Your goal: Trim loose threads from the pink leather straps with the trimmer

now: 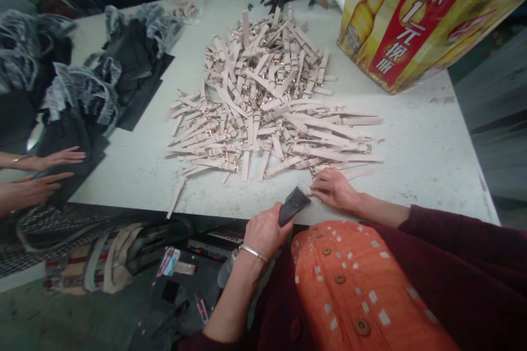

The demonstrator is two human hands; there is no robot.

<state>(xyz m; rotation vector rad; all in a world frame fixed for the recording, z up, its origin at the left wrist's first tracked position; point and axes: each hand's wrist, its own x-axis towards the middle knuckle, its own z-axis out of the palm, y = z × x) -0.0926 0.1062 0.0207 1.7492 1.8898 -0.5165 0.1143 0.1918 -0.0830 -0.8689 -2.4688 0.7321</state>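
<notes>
The person's two hands are apart, both at the near edge of the worktop [411, 175]. The left hand [267, 232], with a silver bangle [252, 252] on its wrist, is closed on a dark strap piece [293, 205], which sticks up out of the grip and tilts toward the other hand. The right hand [334, 189] lies just beside it, its fingers [319, 186] on the end of a pale strap [307, 191] at the front of the heap; whether they actually pinch that strap, I cannot tell. The heap of pale pink watch straps [255, 109] with gold-coloured buckles [224, 153] spreads loosely across the middle of the worktop, a few straps reaching toward the near edge. Toward the far right corner stands a printed cardboard carton [411, 16], red and gold, showing a beer bottle. Along the left edge lie black sheets [138, 98] and bundles in clear plastic film [84, 90]. A co-worker's two hands [61, 158] rest flat on a dark stack [72, 145] at that edge, well apart from the person's own. The person's maroon sleeve [444, 230] and orange buttoned garment [354, 285] fill the lower right.
</notes>
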